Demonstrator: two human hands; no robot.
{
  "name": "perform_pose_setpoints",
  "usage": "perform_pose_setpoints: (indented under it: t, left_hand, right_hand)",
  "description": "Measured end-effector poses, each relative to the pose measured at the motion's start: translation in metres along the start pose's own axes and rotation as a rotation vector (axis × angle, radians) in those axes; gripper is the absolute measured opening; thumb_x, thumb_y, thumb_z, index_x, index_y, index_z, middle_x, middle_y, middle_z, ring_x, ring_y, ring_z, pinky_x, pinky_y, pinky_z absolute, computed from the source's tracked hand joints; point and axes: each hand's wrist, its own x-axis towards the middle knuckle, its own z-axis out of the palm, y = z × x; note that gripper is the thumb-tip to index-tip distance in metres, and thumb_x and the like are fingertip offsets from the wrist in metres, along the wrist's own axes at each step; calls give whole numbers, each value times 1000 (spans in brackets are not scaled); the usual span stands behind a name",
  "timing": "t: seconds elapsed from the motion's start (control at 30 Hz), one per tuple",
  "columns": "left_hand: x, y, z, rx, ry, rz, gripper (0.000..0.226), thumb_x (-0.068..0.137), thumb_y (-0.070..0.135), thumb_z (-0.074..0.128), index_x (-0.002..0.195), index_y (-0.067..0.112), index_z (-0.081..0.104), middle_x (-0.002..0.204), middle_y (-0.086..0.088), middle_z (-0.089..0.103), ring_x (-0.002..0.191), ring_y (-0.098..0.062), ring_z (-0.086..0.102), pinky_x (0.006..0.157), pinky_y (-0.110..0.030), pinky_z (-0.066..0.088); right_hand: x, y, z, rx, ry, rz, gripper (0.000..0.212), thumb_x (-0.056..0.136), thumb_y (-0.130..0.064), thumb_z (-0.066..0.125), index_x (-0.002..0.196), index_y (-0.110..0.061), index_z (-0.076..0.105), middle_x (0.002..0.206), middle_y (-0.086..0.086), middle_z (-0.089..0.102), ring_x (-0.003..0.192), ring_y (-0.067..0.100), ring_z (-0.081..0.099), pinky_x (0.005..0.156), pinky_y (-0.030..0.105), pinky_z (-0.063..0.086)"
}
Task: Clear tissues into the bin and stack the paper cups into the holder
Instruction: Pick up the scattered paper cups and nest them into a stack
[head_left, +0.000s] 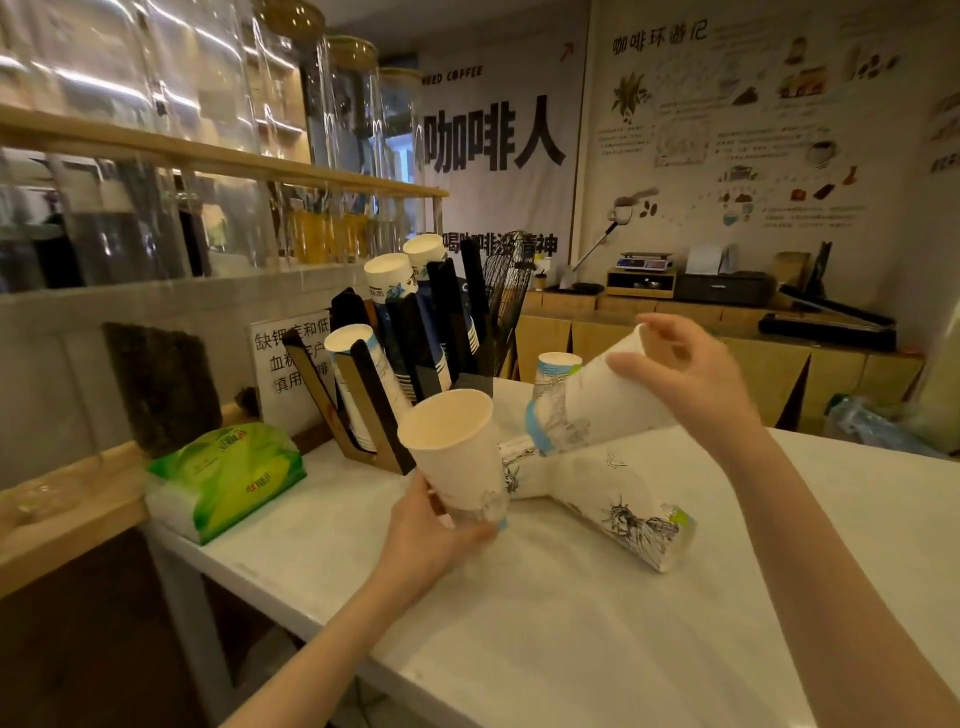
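Note:
My left hand (434, 535) grips a white paper cup (457, 449) near its base, mouth tilted up and toward me. My right hand (685, 374) holds a second white cup (597, 410) with a blue band, tilted on its side above the counter. Another printed cup (618, 506) lies on its side on the white counter (519, 623) under them, and one more cup (558, 366) stands behind. The black and wooden cup holder (384, 384) stands just left of the cups, with stacks of cups in its slots.
A green tissue pack (228, 475) lies at the counter's left end. A printed sign (291, 364) leans behind the holder. Glass jars fill the wooden shelf (208, 156) on the left. A black wire basket (506, 280) stands behind the holder.

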Motion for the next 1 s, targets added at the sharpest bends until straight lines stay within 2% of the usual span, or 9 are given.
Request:
perform_pose_setpoints:
  t: [0.13,0.27,0.43,0.57,0.67,0.73,0.83,0.9,1.0]
  left_hand:
    - [-3,7,18,57,-188,18,84,39,44,85,108,42,38,101,26,53,92,5,54,60,-7,45]
    - [-3,9,26,131,-289,16,83,45,41,85,113,41,37,104,24,50,92,2,53,64,-9,46]
    - [-6,10,24,115,-329,55,76,45,44,84,108,44,40,104,24,55,95,2,56,67,-5,47]
    - [-11,12,25,158,-324,125,66,44,51,81,98,49,42,100,25,59,90,10,55,65,-7,46]
    - [-12,11,25,187,-295,164,63,46,49,81,97,48,44,99,25,59,90,12,53,67,-6,44]
    - [-13,10,25,217,-287,200,65,48,49,80,101,48,43,101,26,58,93,11,52,70,-5,43]
    - [-14,10,26,253,-294,244,68,51,50,78,108,45,41,103,26,57,95,9,52,71,-5,43]
    - [-13,11,26,252,-305,225,68,50,52,78,105,47,39,101,29,54,93,7,54,70,-5,44]
    - [-11,10,25,218,-311,186,66,47,54,79,99,50,37,100,28,54,92,4,56,68,-7,46]
  right_hand:
    - [0,-6,-13,137,213,5,57,72,-40,66,124,-27,49,124,-3,51,110,19,50,85,39,51]
    - [-5,-17,-13,186,230,-53,54,73,-39,65,125,-29,50,127,0,53,111,19,52,88,40,51]
    - [-15,-32,-3,112,12,-193,55,71,-42,64,124,-34,49,120,-10,51,103,5,50,78,24,46]
    - [-24,-38,19,-144,-242,-317,59,76,-46,61,130,-34,44,134,-10,45,119,9,42,95,33,40]
    - [-27,-44,26,-264,-271,-395,59,76,-57,51,131,-37,43,140,-12,44,127,4,35,100,29,30]
    - [-27,-44,28,-308,-294,-439,53,78,-60,43,124,-35,52,132,-10,54,115,-2,42,92,20,32]
    - [-31,-33,40,-357,-437,-345,52,83,-60,32,108,-29,66,106,-5,71,91,4,59,76,21,47]
    - [-34,-21,52,-325,-551,-213,50,87,-54,29,107,-26,66,106,0,69,93,14,60,80,32,51]
    - [-32,-5,62,-254,-572,-144,47,92,-47,28,112,-25,64,115,1,64,102,16,57,84,31,46]
